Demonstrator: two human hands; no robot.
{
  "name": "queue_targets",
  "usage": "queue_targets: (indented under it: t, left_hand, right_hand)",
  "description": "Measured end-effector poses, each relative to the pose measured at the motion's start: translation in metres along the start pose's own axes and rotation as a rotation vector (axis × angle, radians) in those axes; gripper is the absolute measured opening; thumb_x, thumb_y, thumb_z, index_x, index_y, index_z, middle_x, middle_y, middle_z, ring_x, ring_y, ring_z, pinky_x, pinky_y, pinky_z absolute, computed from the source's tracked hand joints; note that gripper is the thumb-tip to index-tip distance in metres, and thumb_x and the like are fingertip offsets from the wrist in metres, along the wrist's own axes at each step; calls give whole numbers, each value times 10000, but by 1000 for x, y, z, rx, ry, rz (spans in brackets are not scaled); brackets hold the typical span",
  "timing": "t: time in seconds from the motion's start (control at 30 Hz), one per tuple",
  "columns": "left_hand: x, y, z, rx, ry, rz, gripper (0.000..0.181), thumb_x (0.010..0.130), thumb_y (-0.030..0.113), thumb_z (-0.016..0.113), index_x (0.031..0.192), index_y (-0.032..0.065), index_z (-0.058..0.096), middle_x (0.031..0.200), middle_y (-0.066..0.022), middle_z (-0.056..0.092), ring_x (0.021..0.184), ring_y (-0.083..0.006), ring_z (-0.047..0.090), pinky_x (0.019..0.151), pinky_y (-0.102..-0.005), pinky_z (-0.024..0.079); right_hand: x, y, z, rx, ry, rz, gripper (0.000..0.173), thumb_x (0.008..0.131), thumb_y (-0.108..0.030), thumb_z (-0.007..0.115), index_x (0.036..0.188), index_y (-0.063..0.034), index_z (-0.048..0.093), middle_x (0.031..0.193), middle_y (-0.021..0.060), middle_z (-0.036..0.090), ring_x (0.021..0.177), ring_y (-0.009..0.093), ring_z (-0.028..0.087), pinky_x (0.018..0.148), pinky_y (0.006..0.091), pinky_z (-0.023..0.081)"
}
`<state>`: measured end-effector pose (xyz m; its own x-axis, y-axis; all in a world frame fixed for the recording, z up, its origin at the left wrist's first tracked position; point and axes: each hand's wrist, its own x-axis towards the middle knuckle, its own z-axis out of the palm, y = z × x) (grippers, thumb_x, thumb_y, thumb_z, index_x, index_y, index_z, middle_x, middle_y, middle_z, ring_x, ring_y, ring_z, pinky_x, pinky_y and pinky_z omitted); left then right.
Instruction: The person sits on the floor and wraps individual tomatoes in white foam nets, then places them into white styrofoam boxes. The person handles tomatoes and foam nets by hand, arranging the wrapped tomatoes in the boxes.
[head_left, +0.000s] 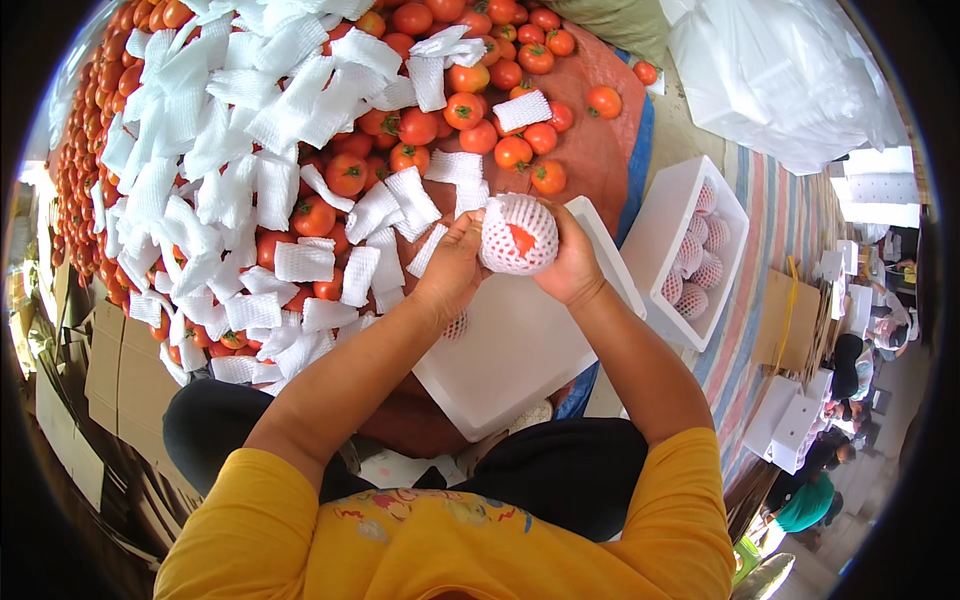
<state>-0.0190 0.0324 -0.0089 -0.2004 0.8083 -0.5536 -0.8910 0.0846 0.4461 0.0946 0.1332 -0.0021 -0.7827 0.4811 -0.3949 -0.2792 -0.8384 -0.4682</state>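
Note:
A tomato in a white foam net sleeve (520, 234) is held up between my two hands, with red skin showing through a gap in the net. My left hand (455, 259) pinches the sleeve's left side. Around its right side curls my right hand (576, 259). Directly below is a white foam box (517, 337); a netted tomato (456, 327) in it is partly hidden by my left forearm. Loose tomatoes (346, 174) lie heaped ahead and to the left. Many flat white foam net sleeves (274, 187) are strewn over them.
To the right, a second white foam box (656, 225) holds several netted tomatoes (690, 255). Beyond it are a striped ground sheet (742, 217), a large white plastic bag (772, 82) and a cardboard piece (785, 319). Flattened cardboard (139, 375) lies left. Several people are at far right.

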Motion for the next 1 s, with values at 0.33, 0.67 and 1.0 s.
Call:
queue_targets:
  t: [0.33,0.67,1.0]
  left_hand:
    - [20,-38,-14,362,-38,220,150,1007,172,396,981,93,520,793,44,548,653,-36,489,572,-202,428]
    - [23,-46,-3,548,-79,280,165,987,216,456,1052,65,471,843,-5,533,628,-88,538,547,-223,453]
    - [126,19,-90,1553,67,620,331,840,106,603,1162,70,540,1119,-141,527,1024,-276,553,855,-384,465]
  right_hand:
    - [-10,-7,-14,-63,83,-18,260,950,-257,530,1043,-22,591,994,40,615,933,135,586,872,289,482]
    - [-10,-29,-36,-43,170,59,239,909,-263,596,978,-35,614,893,46,638,808,151,621,770,287,526]
    - [-34,-43,-63,-1162,106,435,275,870,-281,644,790,-25,587,786,-33,554,721,48,519,660,229,438]
